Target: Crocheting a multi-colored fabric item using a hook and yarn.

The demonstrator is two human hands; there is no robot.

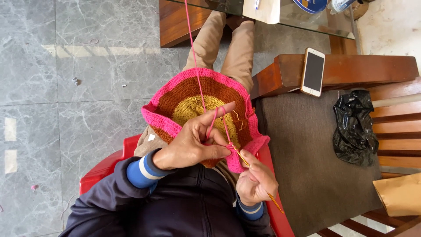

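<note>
Pinching pink rim of crocheted piece (197,103), left hand (193,145) | right hand (254,182) grip holding hook (254,173) | open floor (66,109) leftward

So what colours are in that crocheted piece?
The crochet piece has a yellow centre, brown rings and a pink edge, seen best in the head view.

A wooden bench (351,68) with a dark brown cushion (307,149) carries a white phone (313,71) on its armrest. On the cushion lies a crumpled black plastic bag (354,127), with a brown paper bag (400,194) near it
</note>
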